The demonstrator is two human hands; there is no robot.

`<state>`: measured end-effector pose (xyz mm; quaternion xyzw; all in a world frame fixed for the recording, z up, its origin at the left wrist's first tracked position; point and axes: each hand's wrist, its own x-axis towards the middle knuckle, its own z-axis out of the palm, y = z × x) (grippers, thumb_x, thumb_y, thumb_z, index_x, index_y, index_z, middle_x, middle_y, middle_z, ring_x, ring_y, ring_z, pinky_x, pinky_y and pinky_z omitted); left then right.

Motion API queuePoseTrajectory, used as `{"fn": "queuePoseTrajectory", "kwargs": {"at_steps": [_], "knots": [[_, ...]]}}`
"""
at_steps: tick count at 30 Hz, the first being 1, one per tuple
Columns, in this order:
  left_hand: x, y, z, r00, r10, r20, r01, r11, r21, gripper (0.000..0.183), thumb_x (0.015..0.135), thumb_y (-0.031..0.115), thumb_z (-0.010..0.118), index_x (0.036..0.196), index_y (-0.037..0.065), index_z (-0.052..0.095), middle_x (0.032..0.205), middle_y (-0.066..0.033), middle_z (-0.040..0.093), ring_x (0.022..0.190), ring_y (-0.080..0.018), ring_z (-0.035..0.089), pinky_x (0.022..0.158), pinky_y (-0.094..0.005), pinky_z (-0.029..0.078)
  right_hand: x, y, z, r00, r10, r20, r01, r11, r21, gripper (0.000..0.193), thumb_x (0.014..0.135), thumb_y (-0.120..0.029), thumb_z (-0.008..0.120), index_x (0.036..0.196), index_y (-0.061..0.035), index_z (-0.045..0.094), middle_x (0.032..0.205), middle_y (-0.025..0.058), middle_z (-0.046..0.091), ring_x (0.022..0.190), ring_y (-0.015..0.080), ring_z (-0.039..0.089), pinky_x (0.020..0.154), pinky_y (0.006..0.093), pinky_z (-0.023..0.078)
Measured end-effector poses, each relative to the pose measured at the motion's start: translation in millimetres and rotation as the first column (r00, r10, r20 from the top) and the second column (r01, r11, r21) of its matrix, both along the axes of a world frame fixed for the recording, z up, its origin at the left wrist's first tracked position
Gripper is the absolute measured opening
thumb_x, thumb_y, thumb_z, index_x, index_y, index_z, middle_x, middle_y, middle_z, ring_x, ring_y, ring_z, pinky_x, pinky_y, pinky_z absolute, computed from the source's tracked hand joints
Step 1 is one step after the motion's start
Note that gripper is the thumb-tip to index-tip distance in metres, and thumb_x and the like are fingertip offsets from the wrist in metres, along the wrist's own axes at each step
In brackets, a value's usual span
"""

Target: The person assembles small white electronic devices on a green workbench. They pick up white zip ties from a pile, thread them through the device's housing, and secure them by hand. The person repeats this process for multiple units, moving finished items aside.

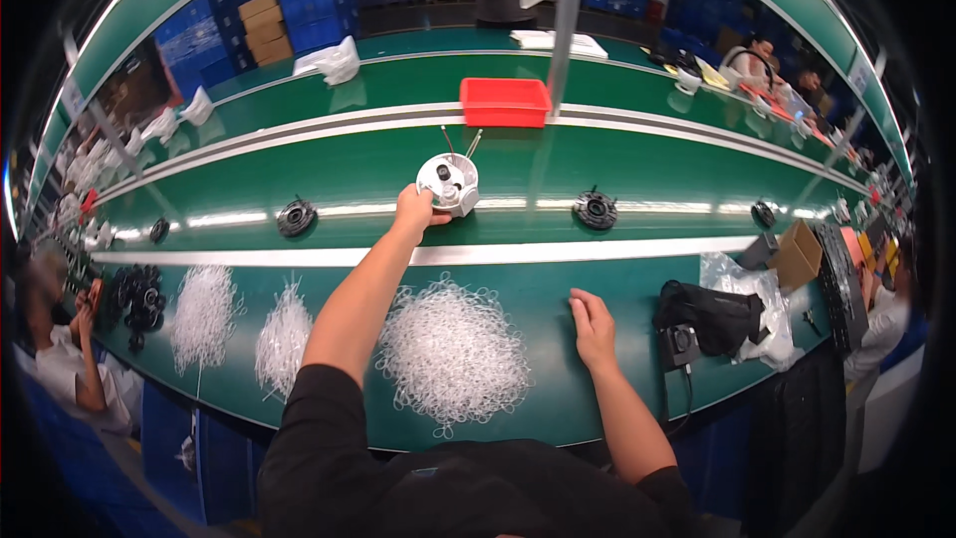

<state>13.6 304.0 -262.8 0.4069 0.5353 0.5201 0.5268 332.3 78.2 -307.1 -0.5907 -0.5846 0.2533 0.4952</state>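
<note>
Reaching forward over the green belt, my left hand [414,211] grips a white round camera housing [448,184] by its near left side. The housing has a dark round part inside, and thin wires stick up from its top. My right hand [595,331] is above the near table, with its thumb and fingers slightly apart and nothing in it. Between my forearms lies a big heap of thin clear plastic loops [455,357]. Black round parts with wires sit on the belt, one to the left [296,217] and one to the right [596,209].
Smaller piles of clear loops [206,317] and black round parts [137,299] lie at left. A red bin [505,102] stands beyond the belt near a metal post. At right are a black bag [709,319], a small black device [680,347] and a cardboard box [795,255]. Other people are around.
</note>
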Motion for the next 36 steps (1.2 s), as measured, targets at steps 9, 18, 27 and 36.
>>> {"fn": "queuePoseTrajectory", "kwargs": {"at_steps": [9, 18, 27, 36], "knots": [[114, -134, 23, 0.888, -0.459, -0.031, 0.452, 0.884, -0.12, 0.034, 0.095, 0.008, 0.041, 0.125, -0.006, 0.053, 0.105, -0.0172, 0.067, 0.08, -0.0259, 0.071, 0.062, -0.0327, 0.063, 15, 60, 53, 0.995, 0.092, 0.046, -0.096, 0.991, 0.098, 0.039, 0.102, -0.023, 0.051, 0.131, 0.0019, 0.057, 0.112, 0.016, 0.06, 0.105, 0.0266, 0.058, 0.095, 0.0327, 0.043], [139, -181, 13, 0.787, -0.616, -0.034, 0.602, 0.778, -0.178, 0.035, 0.097, 0.007, 0.041, 0.127, -0.005, 0.053, 0.11, -0.017, 0.066, 0.084, -0.0241, 0.071, 0.064, -0.0315, 0.063, 36, 45, 43, 0.982, 0.176, -0.067, -0.174, 0.984, 0.035, 0.022, 0.093, -0.017, 0.064, 0.104, 0.0004, 0.073, 0.098, 0.0108, 0.067, 0.087, 0.0172, 0.063, 0.077, 0.0287, 0.049], [92, -168, 28, 0.849, -0.39, -0.357, 0.423, 0.906, 0.018, 0.031, 0.096, 0.024, 0.063, 0.11, -0.004, 0.063, 0.086, -0.0066, 0.064, 0.068, -0.013, 0.065, 0.054, -0.0263, 0.05, 44, 36, 40, 0.884, 0.144, -0.445, -0.147, 0.989, 0.03, 0.016, 0.097, -0.012, 0.061, 0.102, 0.0012, 0.068, 0.098, 0.0045, 0.069, 0.091, 0.0122, 0.062, 0.083, 0.0265, 0.048], [90, -203, 31, 0.318, -0.404, -0.858, 0.668, 0.737, -0.099, 0.018, 0.084, 0.018, 0.073, 0.089, 0.002, 0.068, 0.079, -0.0128, 0.069, 0.072, -0.0275, 0.066, 0.067, -0.038, 0.052, 33, 36, 26, 0.82, 0.167, -0.548, -0.166, 0.985, 0.051, 0.024, 0.099, -0.012, 0.059, 0.116, 0.0021, 0.067, 0.087, 0.0021, 0.067, 0.081, 0.0072, 0.06, 0.075, 0.0219, 0.047]]}}
